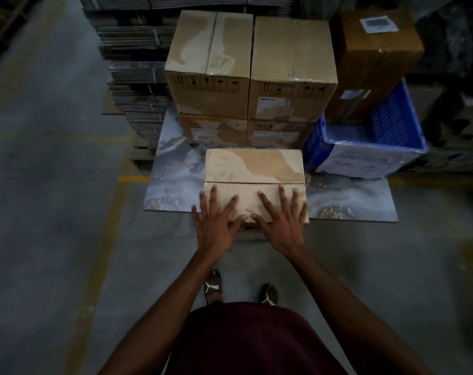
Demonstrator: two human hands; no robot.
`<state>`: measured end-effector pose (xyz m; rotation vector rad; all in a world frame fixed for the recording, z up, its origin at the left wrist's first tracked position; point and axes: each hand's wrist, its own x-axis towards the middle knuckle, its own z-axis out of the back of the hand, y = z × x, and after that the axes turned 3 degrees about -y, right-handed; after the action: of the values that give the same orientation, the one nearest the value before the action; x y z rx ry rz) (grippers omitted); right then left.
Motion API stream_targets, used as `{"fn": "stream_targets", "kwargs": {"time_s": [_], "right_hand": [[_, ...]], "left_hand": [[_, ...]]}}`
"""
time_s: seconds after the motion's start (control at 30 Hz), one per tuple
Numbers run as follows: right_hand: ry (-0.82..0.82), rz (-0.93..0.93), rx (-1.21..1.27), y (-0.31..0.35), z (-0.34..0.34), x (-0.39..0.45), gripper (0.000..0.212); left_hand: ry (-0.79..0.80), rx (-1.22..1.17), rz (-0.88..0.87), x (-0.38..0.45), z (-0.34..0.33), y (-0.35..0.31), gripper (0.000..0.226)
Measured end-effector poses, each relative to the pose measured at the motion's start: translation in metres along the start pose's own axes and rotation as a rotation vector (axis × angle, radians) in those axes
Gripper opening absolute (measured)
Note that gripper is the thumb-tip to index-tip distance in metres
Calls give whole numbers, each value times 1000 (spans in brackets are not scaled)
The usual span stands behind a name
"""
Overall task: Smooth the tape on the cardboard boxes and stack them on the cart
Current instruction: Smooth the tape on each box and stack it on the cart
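Observation:
A taped cardboard box [253, 166] sits at the near edge of the cart's marbled grey platform [170, 182]. A tape seam runs across its top from left to right. My left hand [217, 217] lies flat on the near half of the top, fingers spread. My right hand [281, 217] lies flat beside it, fingers spread too, thumbs nearly touching. Neither hand grips anything. Behind it stands a stack of taped boxes two high, with the upper left box [208, 63] and the upper right box [293, 69] side by side.
A blue plastic crate [365, 150] rests on the platform's right side, with a darker brown box [376, 58] behind it. Bundles of flat cardboard [138, 85] are piled at the back left. Grey concrete floor with yellow lines lies to the left. My sandalled feet [212, 289] stand below.

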<state>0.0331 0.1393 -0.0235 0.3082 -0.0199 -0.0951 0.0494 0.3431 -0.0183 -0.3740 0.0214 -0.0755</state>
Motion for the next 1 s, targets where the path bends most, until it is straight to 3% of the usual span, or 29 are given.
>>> {"fn": "stream_targets", "kwargs": {"time_s": [0.2, 0.33, 0.4, 0.53, 0.67, 1.0], "right_hand": [[106, -276, 250, -10, 16, -11, 82], [30, -292, 344, -11, 34, -5, 92], [-49, -280, 380, -9, 51, 4, 92], [-254, -216, 380, -6, 84, 32, 92], [-341, -166, 423, -10, 103, 71, 87], [2, -267, 294, -8, 95, 134, 76]], "left_hand": [[15, -427, 239, -4, 5, 7, 68], [18, -388, 253, 5, 24, 0, 85], [-60, -317, 207, 12, 41, -8, 93], [-219, -337, 103, 39, 75, -21, 87], [-211, -366, 60, 84, 89, -23, 81], [130, -220, 220, 154, 99, -39, 90]]}}
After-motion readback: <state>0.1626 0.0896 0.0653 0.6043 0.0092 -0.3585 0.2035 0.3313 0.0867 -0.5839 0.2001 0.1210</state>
